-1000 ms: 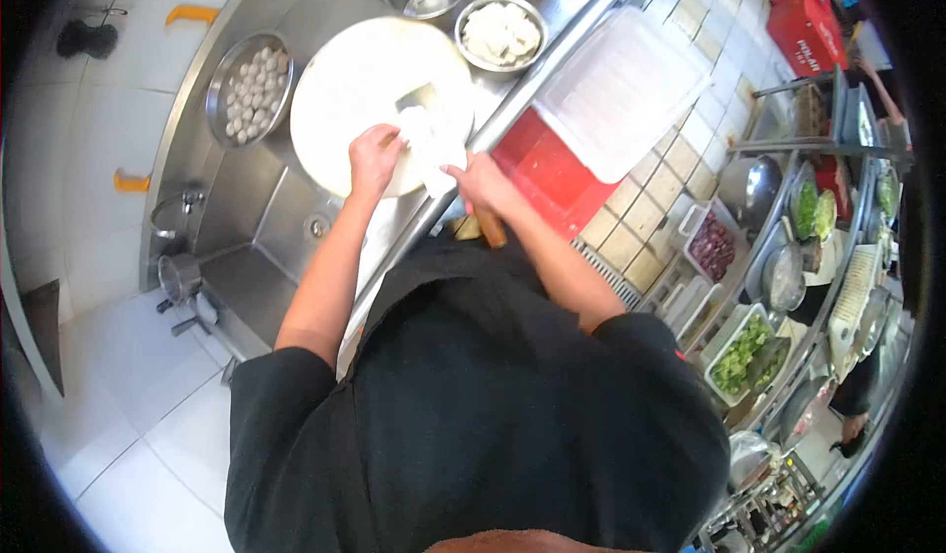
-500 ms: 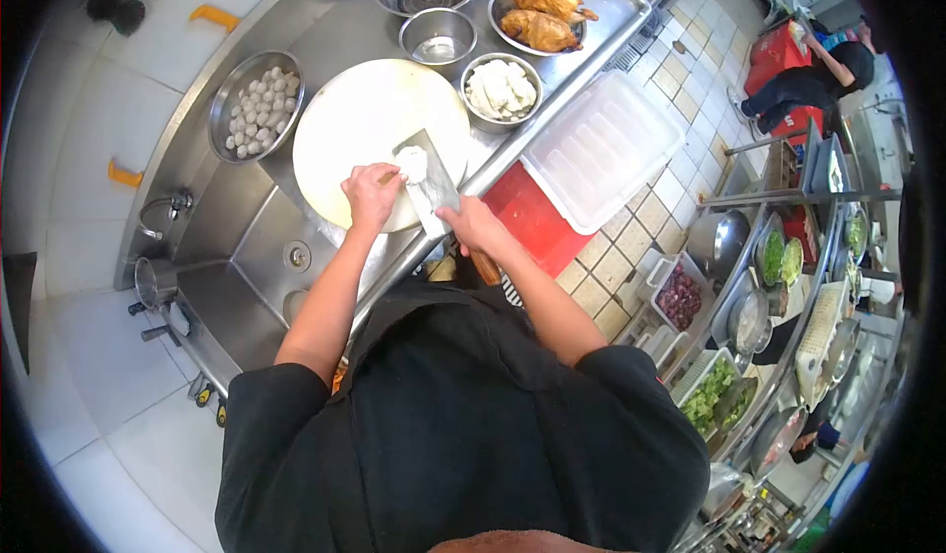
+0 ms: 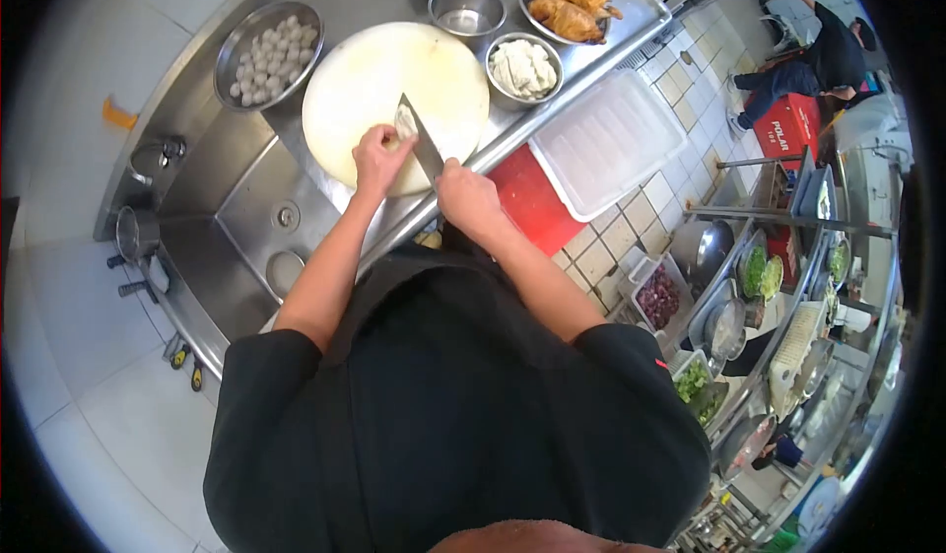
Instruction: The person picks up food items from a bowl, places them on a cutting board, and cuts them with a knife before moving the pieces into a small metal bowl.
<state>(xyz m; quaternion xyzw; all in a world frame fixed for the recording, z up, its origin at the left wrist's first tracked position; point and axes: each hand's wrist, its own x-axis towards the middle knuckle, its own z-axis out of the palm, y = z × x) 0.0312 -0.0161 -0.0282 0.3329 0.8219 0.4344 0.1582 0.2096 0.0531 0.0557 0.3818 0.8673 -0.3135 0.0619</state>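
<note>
My right hand is wrapped around the handle of a cleaver. Its blade stands on edge over a round cream chopping board. My left hand pinches a small white piece of food against the blade's left side. Its exact kind does not show. Left of the board, a steel bowl holds many whitish balls. On the right, another steel bowl is heaped with white pieces.
A sink lies left of my arms. Behind the board are an empty steel bowl and browned roast birds. A translucent lid covers part of a red container on my right. A person stands beyond the shelving.
The cleaver has turned from lying flat, with a white piece on its blade, to standing on edge. My left fingers now hold the piece beside it. The view has shifted; the far person stands differently.
</note>
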